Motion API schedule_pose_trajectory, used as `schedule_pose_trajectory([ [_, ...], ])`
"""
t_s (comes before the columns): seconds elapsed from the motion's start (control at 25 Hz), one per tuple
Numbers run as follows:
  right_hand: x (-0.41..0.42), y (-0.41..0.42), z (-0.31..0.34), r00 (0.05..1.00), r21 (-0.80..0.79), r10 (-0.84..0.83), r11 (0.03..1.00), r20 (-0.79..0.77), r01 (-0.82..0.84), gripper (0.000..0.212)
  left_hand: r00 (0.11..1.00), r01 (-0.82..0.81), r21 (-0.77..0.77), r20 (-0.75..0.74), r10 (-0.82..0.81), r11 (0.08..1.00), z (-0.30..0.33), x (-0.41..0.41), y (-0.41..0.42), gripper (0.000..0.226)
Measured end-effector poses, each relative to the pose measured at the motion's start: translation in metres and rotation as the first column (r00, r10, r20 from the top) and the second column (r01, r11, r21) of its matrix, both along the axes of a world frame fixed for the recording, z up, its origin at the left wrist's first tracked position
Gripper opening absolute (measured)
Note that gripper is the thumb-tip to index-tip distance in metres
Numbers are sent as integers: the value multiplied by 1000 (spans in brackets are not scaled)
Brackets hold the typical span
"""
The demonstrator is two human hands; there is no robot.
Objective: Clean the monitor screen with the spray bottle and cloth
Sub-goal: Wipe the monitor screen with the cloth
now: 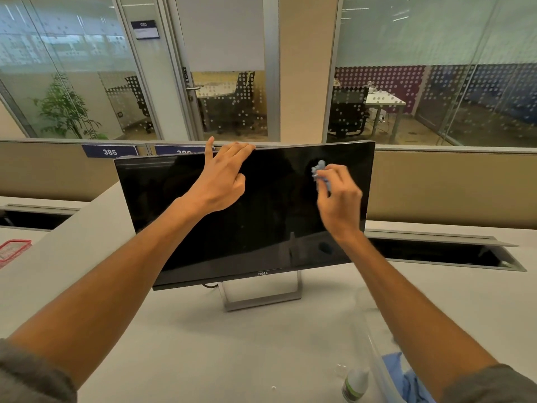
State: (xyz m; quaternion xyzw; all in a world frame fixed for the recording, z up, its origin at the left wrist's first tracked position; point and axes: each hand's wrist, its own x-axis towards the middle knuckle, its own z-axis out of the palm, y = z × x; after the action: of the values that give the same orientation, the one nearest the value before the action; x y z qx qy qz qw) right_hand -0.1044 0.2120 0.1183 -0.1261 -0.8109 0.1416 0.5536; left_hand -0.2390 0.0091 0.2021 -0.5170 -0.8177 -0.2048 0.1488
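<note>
A black Dell monitor (261,228) stands on a silver stand at the middle of the white desk, its screen dark. My left hand (222,177) rests on the monitor's top edge, fingers hooked over the rim and the index finger raised. My right hand (338,199) presses a bunched light-blue cloth (319,170) against the upper right part of the screen. A small white bottle (356,383) with a green-striped label stands on the desk at the bottom right, beside my right forearm.
A clear plastic bin (377,359) holding blue cloths (402,376) sits at the bottom right. A red mesh tray (13,248) lies at the left edge. Open cable troughs (453,254) run behind the monitor, with a beige partition and glass-walled rooms beyond.
</note>
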Motion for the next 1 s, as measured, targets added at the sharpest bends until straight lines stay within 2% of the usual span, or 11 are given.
schedule_pose_trajectory([
  [0.12, -21, -42, -25, 990, 148, 81, 984, 120, -98, 14, 1000, 7, 17, 1, -7, 1000, 0, 1, 1, 66],
  [0.24, -36, -79, -51, 962, 306, 161, 925, 218, -224, 19, 999, -13, 22, -34, 14, 1000, 0, 0, 1, 66],
  [0.36, -38, -102, -81, 869, 410, 232, 809, 436, -422, 26, 999, -13, 9, -43, 14, 1000, -1, 1, 2, 66],
  [0.44, -32, -106, -87, 800, 380, 236, 783, 551, -492, 32, 999, -11, -14, -50, 11, 1000, 1, 5, 5, 65],
  [0.52, -23, -100, -70, 838, 342, 242, 830, 489, -440, 26, 994, -30, -50, -102, 25, 998, 4, 10, 9, 64],
  [0.6, -19, -87, -39, 933, 285, 225, 909, 280, -305, 21, 987, -67, -105, -155, 50, 992, 5, 10, 12, 64],
  [0.68, -12, -60, -1, 990, 106, 133, 985, 42, -137, 19, 986, -65, -158, -161, 40, 985, 8, 12, 15, 64],
  [0.76, -7, -31, 31, 995, -127, -2, 992, -102, -12, 20, 993, -24, -165, -115, 5, 986, 14, 16, 22, 61],
  [0.84, -9, -20, 40, 991, -207, -57, 978, -117, 32, 20, 997, 4, -155, -71, -15, 988, 18, 19, 30, 60],
  [0.92, -18, -30, 26, 997, -123, -39, 992, -68, 30, 16, 998, 1, -153, -69, -12, 988, 17, 18, 36, 62],
  [1.0, -27, -49, -3, 1000, 30, 18, 999, 21, -18, 19, 997, 1, -162, -74, -13, 987, 15, 16, 37, 63],
])
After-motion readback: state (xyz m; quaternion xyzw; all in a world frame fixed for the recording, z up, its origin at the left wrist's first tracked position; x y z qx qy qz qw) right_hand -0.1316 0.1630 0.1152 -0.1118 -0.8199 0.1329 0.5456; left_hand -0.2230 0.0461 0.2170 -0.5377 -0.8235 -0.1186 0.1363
